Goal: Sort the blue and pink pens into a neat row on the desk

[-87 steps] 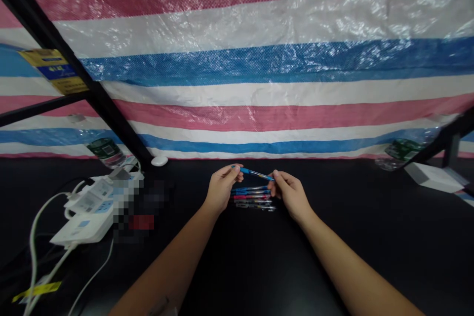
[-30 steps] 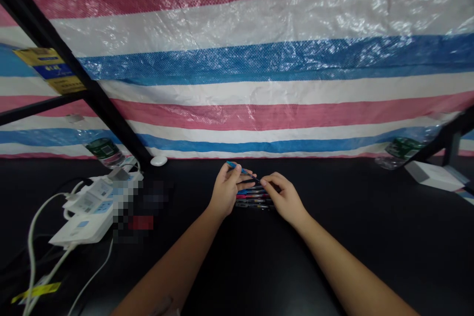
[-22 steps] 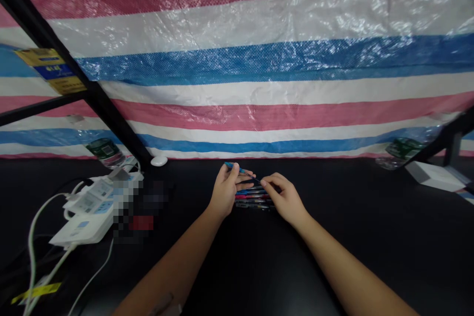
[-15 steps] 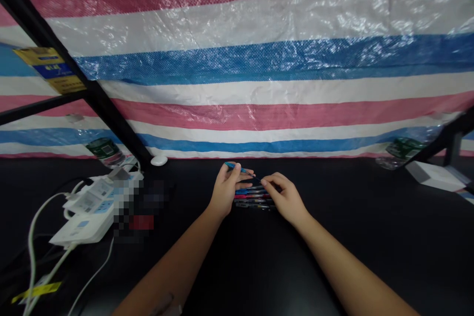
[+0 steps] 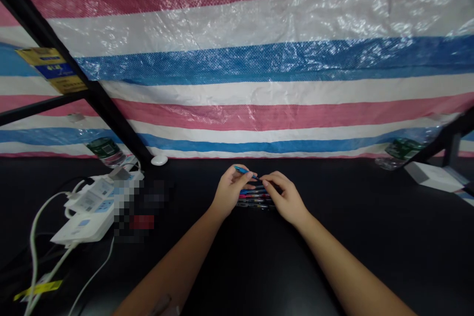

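Observation:
A blue pen [image 5: 242, 171] slants between my two hands above the dark tabletop. My left hand [image 5: 226, 191] is closed on its blue barrel, with the thumb on top. At the lower right end, the fingertips of my right hand [image 5: 288, 198] pinch the pen's dark tip; whether they hold a cap or the tip itself is too small to tell. Beneath the hands lie several pens [image 5: 255, 197] side by side, with blue, red and dark parts. My fingers cover both ends of some of them.
At left stands a white power strip [image 5: 83, 222] with plugs and cables, near a clear bottle [image 5: 107, 152]. A white rounded object [image 5: 159, 160] lies at the back edge. To the right are a white box [image 5: 433, 177] and another bottle [image 5: 403, 150]. Striped sheeting [image 5: 266, 116] hangs behind.
My left hand has moved slightly right with the blue pen, closer to my right hand. Less of the pen shows between the hands. My right hand has barely moved.

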The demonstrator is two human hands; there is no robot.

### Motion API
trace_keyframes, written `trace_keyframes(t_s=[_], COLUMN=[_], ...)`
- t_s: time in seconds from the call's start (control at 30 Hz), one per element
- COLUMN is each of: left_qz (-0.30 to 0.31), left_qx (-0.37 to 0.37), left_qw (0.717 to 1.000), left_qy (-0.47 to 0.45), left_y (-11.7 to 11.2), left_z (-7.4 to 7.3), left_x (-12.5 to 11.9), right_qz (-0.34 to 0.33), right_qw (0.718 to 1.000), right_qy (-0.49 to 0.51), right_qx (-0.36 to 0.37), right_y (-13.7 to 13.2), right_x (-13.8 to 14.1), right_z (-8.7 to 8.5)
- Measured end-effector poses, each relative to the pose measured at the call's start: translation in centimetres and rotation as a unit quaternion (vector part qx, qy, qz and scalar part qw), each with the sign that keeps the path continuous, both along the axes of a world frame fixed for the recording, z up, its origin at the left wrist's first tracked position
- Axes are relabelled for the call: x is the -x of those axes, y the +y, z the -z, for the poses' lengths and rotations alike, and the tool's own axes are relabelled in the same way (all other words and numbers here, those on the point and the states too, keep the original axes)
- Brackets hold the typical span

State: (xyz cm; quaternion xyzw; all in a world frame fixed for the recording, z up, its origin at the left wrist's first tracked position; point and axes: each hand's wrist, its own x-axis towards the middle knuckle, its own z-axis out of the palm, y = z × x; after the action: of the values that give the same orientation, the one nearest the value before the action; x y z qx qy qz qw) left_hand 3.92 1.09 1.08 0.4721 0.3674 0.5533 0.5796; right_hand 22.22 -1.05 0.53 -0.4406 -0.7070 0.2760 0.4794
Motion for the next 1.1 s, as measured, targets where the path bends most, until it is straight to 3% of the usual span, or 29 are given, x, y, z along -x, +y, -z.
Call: trace_keyframes(t_s=[0.27,0.6,0.77,0.97,1.1], left_qz=[0.029,-0.056,-0.04,0.026,0.026], left_qx=[0.01,0.017,0.019,0.023,0.025], left_qw=[0.999,0.99,0.991,0.997,0.998], left_qy=[-0.036,-0.13,-0.128,-0.063,-0.042], left_y=[-0.2,1.0,0.8,0.1,0.2], left_z=[0.8,0.7,0.7,1.2,1.6], left_x=[-0.6,0.5,0.3,-0.5,-0.4], right_qz=[0.009,0.085,0.067,0.037,0.036], right_qw=[0.999,0.994,0.996,0.998,0.998], right_qy=[0.023,0.028,0.026,0.026,0.046], right_qx=[-0.048,-0.058,-0.05,-0.047,-0.017], right_y=[0.2,0.9,0.6,0.1,-0.1], right_x=[0.3,-0.5,-0.3,0.4,0.5], right_z=[0.6,0.8,0.6,0.3,0.3])
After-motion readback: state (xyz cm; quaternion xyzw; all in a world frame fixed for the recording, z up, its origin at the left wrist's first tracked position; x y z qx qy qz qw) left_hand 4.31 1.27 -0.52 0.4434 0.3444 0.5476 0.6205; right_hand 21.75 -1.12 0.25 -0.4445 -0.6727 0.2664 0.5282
